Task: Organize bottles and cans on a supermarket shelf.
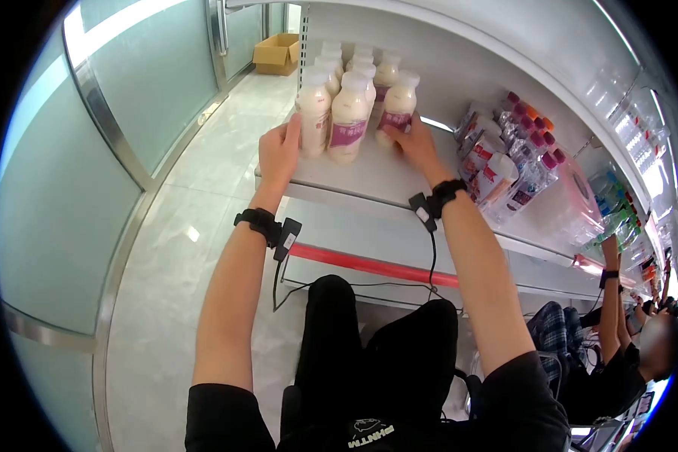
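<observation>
Several cream-coloured drink bottles with white caps stand upright in rows at the left end of a white shelf (384, 175). My left hand (280, 151) is against the left side of the front left bottle (314, 120), its fingers stretched along it rather than wrapped round it. Beside that one, in the front, is a bottle with a purple label (347, 124). My right hand (416, 143) grips the low part of the front right bottle (399, 102), thumb across its purple label. A gap separates this bottle from the middle one. The fingers behind it are partly hidden.
Clear bottles with dark pink caps (531, 177) and printed packs (490, 173) are on the shelf to the right. Cables hang from both wrist straps. A cardboard box (276, 54) sits on the floor beyond. A co-worker (618, 354) sits at far right.
</observation>
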### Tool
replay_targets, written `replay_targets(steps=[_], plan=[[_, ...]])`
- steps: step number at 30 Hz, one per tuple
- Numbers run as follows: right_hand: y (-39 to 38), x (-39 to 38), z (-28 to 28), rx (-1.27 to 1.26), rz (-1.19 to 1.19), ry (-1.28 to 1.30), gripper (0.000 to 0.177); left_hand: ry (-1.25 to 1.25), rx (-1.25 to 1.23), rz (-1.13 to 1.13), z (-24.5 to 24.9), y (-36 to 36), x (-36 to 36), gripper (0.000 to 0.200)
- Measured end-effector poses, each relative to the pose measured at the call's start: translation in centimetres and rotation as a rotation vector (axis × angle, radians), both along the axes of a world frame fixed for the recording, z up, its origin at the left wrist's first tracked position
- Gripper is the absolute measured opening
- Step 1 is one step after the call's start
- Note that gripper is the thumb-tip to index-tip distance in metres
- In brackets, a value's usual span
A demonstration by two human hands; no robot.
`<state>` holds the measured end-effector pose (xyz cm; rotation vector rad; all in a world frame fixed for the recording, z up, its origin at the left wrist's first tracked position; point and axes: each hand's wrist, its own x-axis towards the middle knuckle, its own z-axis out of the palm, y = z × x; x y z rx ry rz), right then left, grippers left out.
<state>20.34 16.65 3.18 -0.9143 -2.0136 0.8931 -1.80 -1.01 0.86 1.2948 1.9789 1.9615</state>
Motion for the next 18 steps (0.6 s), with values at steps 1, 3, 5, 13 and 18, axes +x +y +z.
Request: replay_targets(steps=[1,3,5,13,18], plan=[[0.1,-0.5,0.4,0.020,0.012,-0.027,0.053,0.017,-0.023,-0.020,0.1,0.1,-0.3,0.063],[0.2,-1.5,0.5,0.011,0.008,-0.004,0.053,0.037,-0.030,-0.037,0.1,-0.1,-0.2,0.064],[1.0,-2.8,0.7,0.006,0.018,0.008,0.053,0.044,-0.032,-0.039,0.4,0.0,-0.1,0.065],[3.8,-3.3,-1.5,0.182,-0.015,-0.234,0.052,0.060,-0.061,-0.036,-0.2,0.1,-0.4,0.067],[1.2,-1.6,-1.7,0.057,0.046,-0.073,0.066,0.085,-0.028,-0.006,-0.5,0.5,-0.6,0.067]])
